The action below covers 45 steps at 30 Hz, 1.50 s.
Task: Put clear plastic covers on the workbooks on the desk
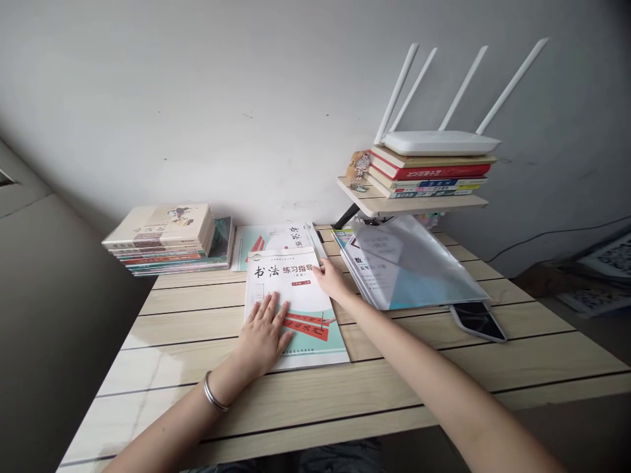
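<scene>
A calligraphy workbook [300, 341] with a white and green cover lies face up on the table in front of me. My left hand [263, 334] rests flat on the lower left of its cover, fingers spread, a silver bangle on the wrist. At the workbook's upper right edge, my right hand [329, 277] has its fingers closed on the border; the underside of the grip is hidden. Behind it lies another calligraphy book [276, 235], turned sideways and partly covered by the front workbook.
A stack of books [162, 230] stands at the back left. On the right are papers in a clear plastic folder [419, 269] and a phone [478, 320] partly beneath it. A small raised shelf [414, 205] bears books and a white router [438, 142] with upright antennas.
</scene>
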### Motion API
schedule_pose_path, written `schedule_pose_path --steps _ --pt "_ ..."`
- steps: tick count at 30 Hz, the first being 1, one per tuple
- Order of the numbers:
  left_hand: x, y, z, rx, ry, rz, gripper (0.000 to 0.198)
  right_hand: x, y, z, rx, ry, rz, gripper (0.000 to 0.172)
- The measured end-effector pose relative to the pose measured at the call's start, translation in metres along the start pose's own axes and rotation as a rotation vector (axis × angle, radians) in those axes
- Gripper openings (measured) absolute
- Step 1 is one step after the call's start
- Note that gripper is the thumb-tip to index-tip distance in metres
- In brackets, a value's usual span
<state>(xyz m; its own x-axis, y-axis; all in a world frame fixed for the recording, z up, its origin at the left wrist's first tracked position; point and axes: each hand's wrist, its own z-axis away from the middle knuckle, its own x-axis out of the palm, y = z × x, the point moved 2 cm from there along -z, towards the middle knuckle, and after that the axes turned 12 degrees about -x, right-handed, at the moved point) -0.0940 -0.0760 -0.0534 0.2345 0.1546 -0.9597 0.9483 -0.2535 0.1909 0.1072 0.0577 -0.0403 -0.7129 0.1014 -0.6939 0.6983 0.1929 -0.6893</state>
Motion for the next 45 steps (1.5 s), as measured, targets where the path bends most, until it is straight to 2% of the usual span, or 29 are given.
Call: schedule_pose_path --steps 3,7,9,13,18,22,25,30,35,39,45 --pt "-0.010 0.005 0.004 0.039 -0.060 0.013 0.058 -0.002 0.002 0.007 0.016 0.013 -0.057 0.035" --pt "-0.022 0.017 0.018 0.284 -0.184 0.044 0.067 -0.001 0.004 0.006 0.081 0.054 -0.149 0.032" --pt "-0.024 0.020 0.023 0.338 -0.212 0.033 0.068 -0.002 0.007 0.001 0.129 0.090 -0.194 0.036" --pt "-0.022 0.019 0.025 0.340 -0.188 0.002 0.064 -0.007 0.016 -0.008 0.243 0.125 -0.317 0.040" --pt "-0.020 0.016 0.025 0.359 -0.162 -0.008 0.064 -0.015 0.020 -0.015 0.378 0.016 -0.479 0.031" --pt "-0.020 0.017 0.026 0.340 -0.174 -0.034 0.062 -0.021 0.020 -0.015 0.418 -0.074 -0.485 0.028" --pt "-0.021 0.018 0.027 0.338 -0.196 -0.044 0.063 -0.023 0.020 -0.013 0.394 -0.096 -0.416 0.028" --pt "-0.018 0.018 0.024 0.329 -0.213 -0.053 0.063 -0.022 0.021 -0.015 0.263 -0.080 -0.281 0.026" --pt "-0.013 0.015 0.008 0.336 -0.187 -0.033 0.062 -0.022 0.024 -0.028 0.109 0.011 -0.120 0.021" --pt "-0.010 0.014 -0.001 0.320 -0.166 -0.027 0.063 -0.021 0.025 -0.037 0.051 0.018 -0.002 0.022" --pt "-0.006 0.001 0.020 0.199 -0.067 -0.110 0.072 -0.019 0.030 -0.038 0.031 -0.017 0.101 0.021"
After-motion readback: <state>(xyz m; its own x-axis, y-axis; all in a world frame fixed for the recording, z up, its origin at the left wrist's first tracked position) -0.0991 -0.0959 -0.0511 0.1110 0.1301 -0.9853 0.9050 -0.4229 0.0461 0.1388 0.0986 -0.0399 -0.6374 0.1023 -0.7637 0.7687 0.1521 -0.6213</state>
